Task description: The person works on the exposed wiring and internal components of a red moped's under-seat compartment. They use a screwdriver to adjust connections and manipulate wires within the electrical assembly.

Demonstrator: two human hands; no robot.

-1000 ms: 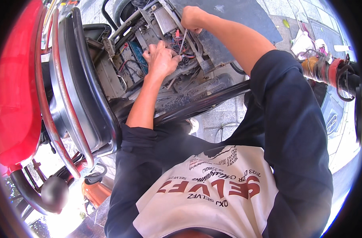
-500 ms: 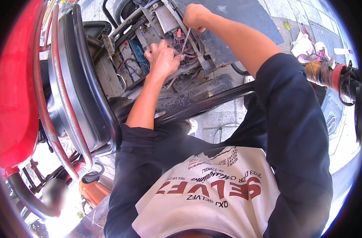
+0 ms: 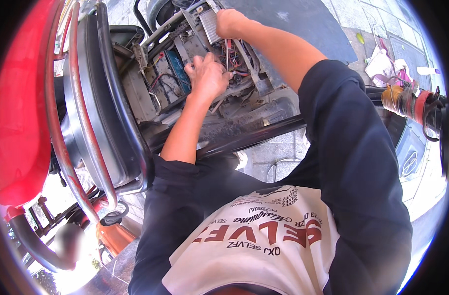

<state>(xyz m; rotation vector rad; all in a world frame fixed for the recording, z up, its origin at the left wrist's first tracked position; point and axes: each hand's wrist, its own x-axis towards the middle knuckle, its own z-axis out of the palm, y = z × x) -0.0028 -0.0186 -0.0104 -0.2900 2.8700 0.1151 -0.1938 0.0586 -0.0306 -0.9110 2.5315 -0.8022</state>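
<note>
**Slim metal tool by coloured wiring**

Red and black lettering marks the near, pale shirt. The right hand clenches the tool's far end; the left hand curls left of its near end, grip unclear.

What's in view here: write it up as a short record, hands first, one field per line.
Left hand: fingers at the lower end of a thin metal shaft; grip unclear
Right hand: closed on the shaft's upper part
Beside the shaft: tangled wires, silver finned box
Left of the left hand: teal-sided block
Far left: black padded panel, red bodywork
Right: dark flat sheet, yellow-green leaf on paving
</note>
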